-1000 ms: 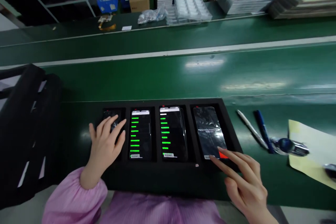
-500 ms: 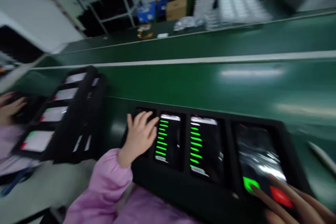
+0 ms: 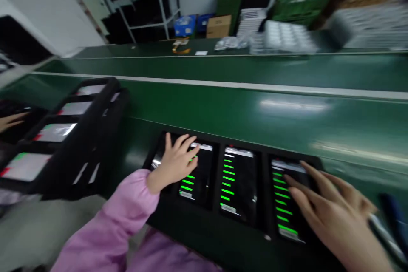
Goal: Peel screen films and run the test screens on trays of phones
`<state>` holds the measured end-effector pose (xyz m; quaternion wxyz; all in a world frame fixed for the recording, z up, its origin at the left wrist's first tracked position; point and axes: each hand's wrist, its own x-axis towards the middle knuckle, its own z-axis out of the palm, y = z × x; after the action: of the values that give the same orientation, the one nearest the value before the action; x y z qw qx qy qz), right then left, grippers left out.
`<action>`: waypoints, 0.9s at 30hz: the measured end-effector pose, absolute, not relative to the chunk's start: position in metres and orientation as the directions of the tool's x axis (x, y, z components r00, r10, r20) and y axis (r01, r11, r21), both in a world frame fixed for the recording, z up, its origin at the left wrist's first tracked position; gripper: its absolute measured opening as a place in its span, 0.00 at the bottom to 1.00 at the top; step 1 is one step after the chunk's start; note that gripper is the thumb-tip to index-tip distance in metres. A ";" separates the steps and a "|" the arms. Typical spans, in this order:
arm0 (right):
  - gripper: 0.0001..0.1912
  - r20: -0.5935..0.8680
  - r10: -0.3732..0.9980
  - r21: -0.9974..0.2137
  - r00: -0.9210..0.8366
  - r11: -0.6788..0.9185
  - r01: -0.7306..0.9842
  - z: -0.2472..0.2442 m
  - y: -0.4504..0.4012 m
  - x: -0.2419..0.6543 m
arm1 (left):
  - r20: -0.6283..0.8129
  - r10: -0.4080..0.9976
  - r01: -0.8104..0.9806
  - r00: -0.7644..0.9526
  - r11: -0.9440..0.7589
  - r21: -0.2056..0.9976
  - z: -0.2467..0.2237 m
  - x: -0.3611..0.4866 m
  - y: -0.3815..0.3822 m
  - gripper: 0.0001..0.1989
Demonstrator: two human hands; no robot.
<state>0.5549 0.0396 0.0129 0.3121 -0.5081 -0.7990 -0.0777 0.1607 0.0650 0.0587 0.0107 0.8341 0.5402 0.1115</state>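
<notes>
Both hands are spread: the left hand (image 3: 174, 163) lies across two phones (image 3: 193, 185) in a black tray (image 3: 264, 221), and the right hand (image 3: 331, 212) has its fingertips (image 3: 295, 178) on the end phone (image 3: 285, 208). A stray fingertip could register a wrong press, and a palm resting on a screen could do the same.

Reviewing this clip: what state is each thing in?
First phone: mostly covered
Second phone: lit, green bars
Third phone: lit, green bars
Fourth phone: lit, green bars
Left hand: on first phone, fingers spread
Right hand: fingers on fourth phone
</notes>
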 end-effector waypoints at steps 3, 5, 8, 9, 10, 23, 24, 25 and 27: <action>0.22 0.491 0.814 -0.115 -0.311 0.415 0.903 0.028 0.022 0.561 | 0.173 0.860 0.832 0.481 -0.510 0.219 0.064 0.170 0.065 0.15; 0.23 0.456 0.856 -0.166 -0.245 0.352 0.921 0.037 0.021 0.558 | 0.167 0.824 0.787 0.541 -0.566 0.245 0.065 0.188 0.074 0.16; 0.25 0.387 0.902 -0.216 -0.192 0.291 0.932 0.047 0.030 0.550 | 0.168 0.800 0.763 0.576 -0.600 0.240 0.061 0.220 0.089 0.21; 0.25 0.367 0.911 -0.218 -0.191 0.283 0.934 0.049 0.034 0.548 | 0.171 0.797 0.760 0.580 -0.604 0.238 0.059 0.228 0.092 0.21; 0.25 0.352 0.916 -0.213 -0.193 0.280 0.936 0.050 0.037 0.545 | 0.175 0.793 0.755 0.584 -0.610 0.240 0.057 0.233 0.092 0.21; 0.25 0.338 0.906 -0.185 -0.257 0.331 0.925 0.036 0.050 0.537 | 0.220 0.895 0.890 0.388 -0.426 0.162 0.055 0.138 0.061 0.18; 0.25 0.360 0.895 -0.188 -0.263 0.346 0.919 0.038 0.048 0.539 | 0.216 0.906 0.904 0.364 -0.400 0.153 0.054 0.134 0.061 0.18; 0.26 0.383 0.887 -0.197 -0.257 0.350 0.916 0.040 0.046 0.540 | 0.214 0.910 0.909 0.356 -0.390 0.144 0.052 0.131 0.061 0.18; 0.25 0.410 0.884 -0.221 -0.226 0.337 0.915 0.044 0.044 0.541 | 0.218 0.901 0.906 0.374 -0.406 0.123 0.049 0.130 0.059 0.18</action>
<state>0.5413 0.0437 0.0436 0.2375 -0.5748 -0.7824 -0.0331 0.1304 0.0589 0.0490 -0.0086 0.8288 0.5450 0.1261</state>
